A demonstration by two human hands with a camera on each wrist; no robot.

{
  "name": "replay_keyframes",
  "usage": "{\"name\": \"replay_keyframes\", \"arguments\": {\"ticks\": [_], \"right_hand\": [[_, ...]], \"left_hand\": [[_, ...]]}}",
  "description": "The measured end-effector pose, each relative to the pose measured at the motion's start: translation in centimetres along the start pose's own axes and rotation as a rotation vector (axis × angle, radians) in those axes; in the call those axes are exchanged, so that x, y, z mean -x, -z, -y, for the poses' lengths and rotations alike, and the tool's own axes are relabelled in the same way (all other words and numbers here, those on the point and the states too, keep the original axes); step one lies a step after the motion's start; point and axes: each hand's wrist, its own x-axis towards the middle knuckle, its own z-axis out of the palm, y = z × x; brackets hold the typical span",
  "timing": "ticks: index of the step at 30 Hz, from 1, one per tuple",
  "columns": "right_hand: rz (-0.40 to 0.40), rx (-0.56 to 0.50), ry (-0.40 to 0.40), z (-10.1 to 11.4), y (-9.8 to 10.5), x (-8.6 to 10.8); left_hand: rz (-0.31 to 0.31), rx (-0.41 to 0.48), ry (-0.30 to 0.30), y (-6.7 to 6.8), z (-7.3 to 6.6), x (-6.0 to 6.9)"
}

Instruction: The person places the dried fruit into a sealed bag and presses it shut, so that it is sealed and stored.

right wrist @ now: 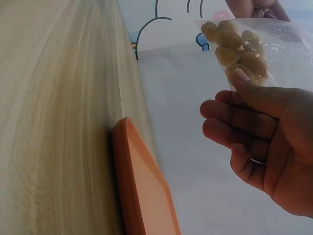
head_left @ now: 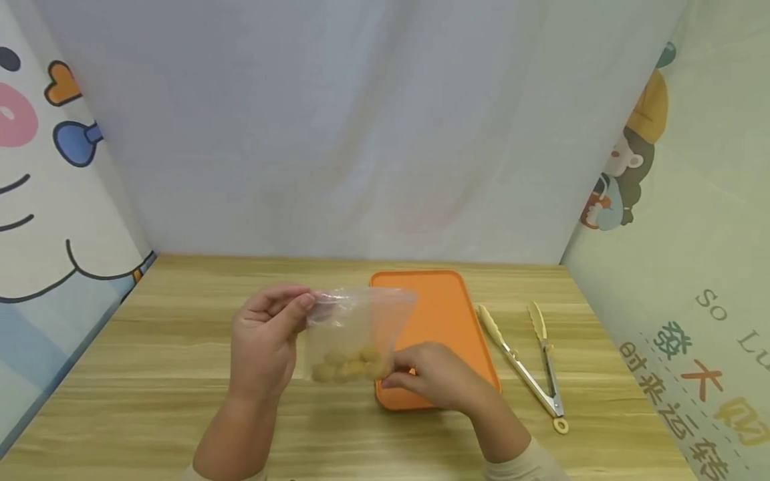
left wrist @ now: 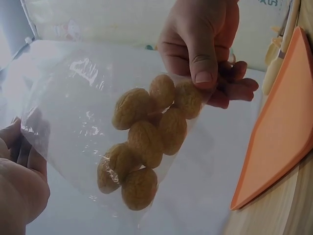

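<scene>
A clear plastic bag [head_left: 345, 329] is held up above the table, its upper edge roughly level. Several round, yellow-brown, wrinkled pieces [left wrist: 145, 144], walnut-like in look, lie in the bottom of it. My left hand [head_left: 265, 341] pinches the bag's upper left corner between thumb and fingers. At the lower right corner, my right hand [head_left: 439, 377] pinches the plastic beside the pieces. The right wrist view shows that thumb pressed on the bag, with the other fingers [right wrist: 239, 117] loosely bent below. Whether the bag's top is sealed, I cannot tell.
Behind and right of the bag, an orange tray [head_left: 436, 317] lies on the wooden table [head_left: 150, 374], partly covered by the bag and right hand. Spread tongs [head_left: 529, 381] with cream tips lie right of the tray. A pale curtain [head_left: 337, 133] hangs behind.
</scene>
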Motion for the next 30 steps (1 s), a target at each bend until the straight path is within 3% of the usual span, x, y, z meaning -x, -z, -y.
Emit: {"name": "replay_keyframes", "arguments": {"ticks": [11,16,20,26,28,30], "right_hand": [[-0.004,0.04,0.059,-0.9,0.5,0.3],[-0.001,0.019,0.04,-1.4,0.9,0.4],[0.033,-0.136,0.109,-1.9,1.3,0.6],[0.111,-0.408,0.205,-2.7,1.5,0.7],[0.121,-0.439,0.218,-2.8,1.5,0.8],[0.119,-0.423,0.207,-2.8,1.5,0.8]], "left_hand": [[-0.001,-0.184,-0.074,0.5,-1.0,-0.3],[-0.002,-0.149,-0.003,0.8,-1.1,-0.4],[-0.013,-0.02,0.046,1.7,-1.2,-0.7],[-0.022,0.098,0.061,2.3,-1.1,-1.2],[-0.034,0.093,0.052,2.2,-1.0,-1.3],[-0.041,0.03,0.02,2.1,-0.9,-1.2]]}}
